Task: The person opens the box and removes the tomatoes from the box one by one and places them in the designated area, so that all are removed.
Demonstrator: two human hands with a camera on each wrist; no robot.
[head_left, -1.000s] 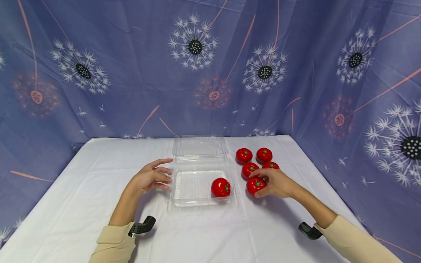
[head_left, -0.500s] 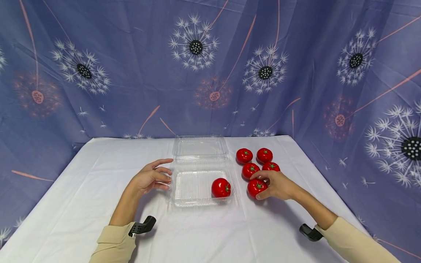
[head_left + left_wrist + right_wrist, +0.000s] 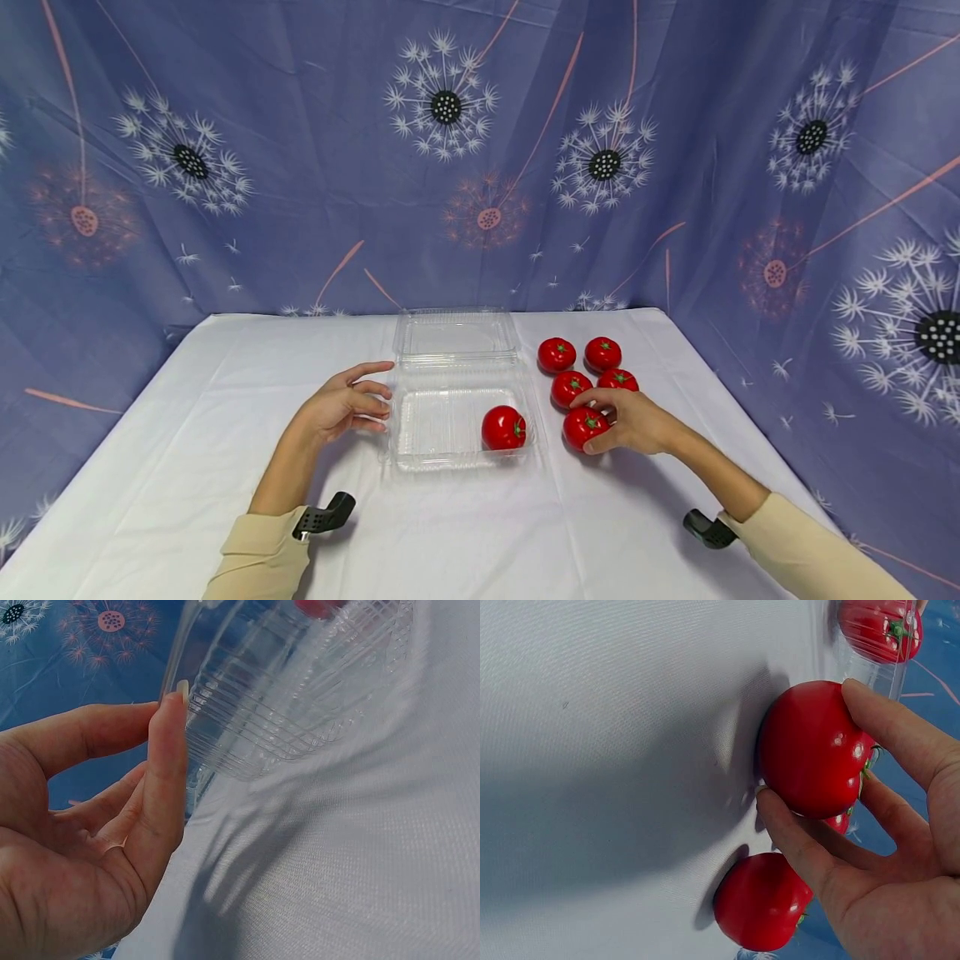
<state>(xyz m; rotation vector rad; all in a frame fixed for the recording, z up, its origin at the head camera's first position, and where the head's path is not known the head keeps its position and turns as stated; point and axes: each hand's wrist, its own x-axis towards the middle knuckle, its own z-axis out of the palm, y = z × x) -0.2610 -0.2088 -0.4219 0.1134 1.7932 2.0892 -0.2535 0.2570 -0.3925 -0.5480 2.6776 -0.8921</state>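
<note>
A clear plastic clamshell container [image 3: 450,461] lies with its lid [image 3: 456,337] folded back, and one red tomato [image 3: 501,428] is in the right part of its base. Along the container's left side is my left hand [image 3: 333,410]; in the left wrist view its loosely bent fingers [image 3: 166,750] meet the clear rim. On the other side, my right hand [image 3: 633,419] holds a red tomato [image 3: 582,427] between thumb and fingers, low at the cloth. The right wrist view shows the fingertips against this tomato [image 3: 810,750], its green stem turned toward the palm.
Several more tomatoes stand close behind the right hand, among them a far left one [image 3: 557,356], a far right one [image 3: 603,354] and a middle one [image 3: 570,389]. A white cloth [image 3: 450,542] covers the table. A patterned blue curtain [image 3: 315,167] hangs behind.
The right hand and its tomato have shifted very slightly right and nearer. The left hand and the container stay in place.
</note>
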